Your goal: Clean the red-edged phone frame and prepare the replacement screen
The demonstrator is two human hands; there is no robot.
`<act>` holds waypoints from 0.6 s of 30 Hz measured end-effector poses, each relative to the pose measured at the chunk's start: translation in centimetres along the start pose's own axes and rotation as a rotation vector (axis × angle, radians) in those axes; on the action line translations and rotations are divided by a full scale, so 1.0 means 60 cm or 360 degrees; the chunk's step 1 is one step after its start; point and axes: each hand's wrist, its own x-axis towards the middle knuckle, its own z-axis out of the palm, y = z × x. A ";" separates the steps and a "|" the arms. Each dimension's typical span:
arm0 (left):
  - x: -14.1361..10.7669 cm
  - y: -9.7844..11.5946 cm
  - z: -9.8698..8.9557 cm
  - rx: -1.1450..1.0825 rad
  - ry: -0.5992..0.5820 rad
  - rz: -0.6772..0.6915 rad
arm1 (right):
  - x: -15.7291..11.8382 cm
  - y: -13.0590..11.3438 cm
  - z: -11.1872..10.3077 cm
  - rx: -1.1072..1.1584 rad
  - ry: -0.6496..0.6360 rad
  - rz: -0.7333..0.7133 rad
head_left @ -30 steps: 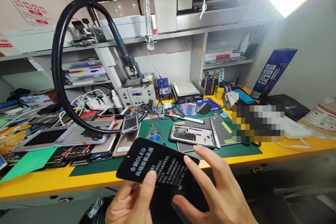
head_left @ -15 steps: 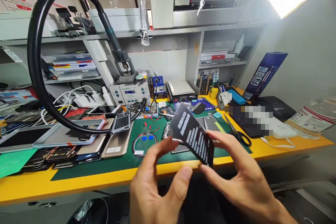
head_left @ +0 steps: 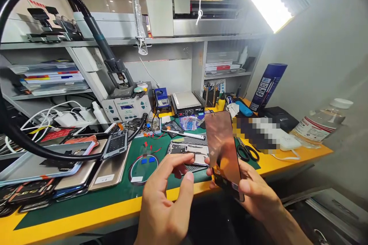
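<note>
My right hand [head_left: 255, 195] grips a phone screen [head_left: 222, 145] by its lower part, thumb on the right edge and fingertips at the left edge. The screen stands nearly upright, its glossy face toward me with orange-brown reflections. My left hand [head_left: 169, 195] hovers to its left, thumb and fingers apart, holding nothing. Behind the left fingertips, an opened phone body [head_left: 186, 148] with a dark board and a silvery area lies on a perforated metal plate [head_left: 195, 168]. A white stick-like tool [head_left: 191, 134] rests just beyond it.
On the green mat [head_left: 115, 195] lies a coiled wire [head_left: 130, 172]. Black-handled scissors [head_left: 248, 152] lie to the right, near a clear bottle [head_left: 322, 122]. Stacked phones and trays [head_left: 54, 160] crowd the left, under a thick black hose [head_left: 57, 155]. A soldering station [head_left: 129, 107] stands behind.
The phone screen has turned from a dark side with white lettering to its glossy face, and stands more upright. My left hand remains apart from it. The view has shifted right.
</note>
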 end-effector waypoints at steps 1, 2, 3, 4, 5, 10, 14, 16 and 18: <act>0.003 -0.002 -0.009 0.0035 0.0037 0.0026 | -0.001 -0.002 -0.005 0.0038 -0.0013 0.0000; 0.009 -0.005 -0.019 0.0097 0.0045 0.0043 | -0.002 -0.005 -0.011 0.0076 -0.0016 -0.0005; 0.016 -0.008 -0.028 0.0186 0.0013 0.0058 | -0.004 -0.009 -0.019 0.0109 -0.0011 -0.0012; 0.026 -0.012 -0.034 0.0318 -0.0061 0.0073 | -0.007 -0.013 -0.028 0.0141 0.0004 -0.0021; 0.037 -0.016 -0.036 0.0481 -0.0190 0.0079 | -0.010 -0.017 -0.039 0.0171 0.0030 -0.0031; 0.086 -0.036 0.025 0.1060 -0.0806 0.0221 | -0.041 -0.030 -0.098 0.0299 0.0200 -0.0091; 0.090 -0.039 0.117 0.1415 -0.0957 0.0264 | -0.064 -0.028 -0.132 0.0452 0.0253 -0.0153; 0.085 -0.035 0.152 0.1591 -0.0981 0.0254 | -0.072 -0.028 -0.139 0.0467 0.0234 -0.0167; 0.084 -0.029 0.176 0.1739 -0.1013 0.0209 | -0.076 -0.030 -0.141 0.0453 0.0214 -0.0189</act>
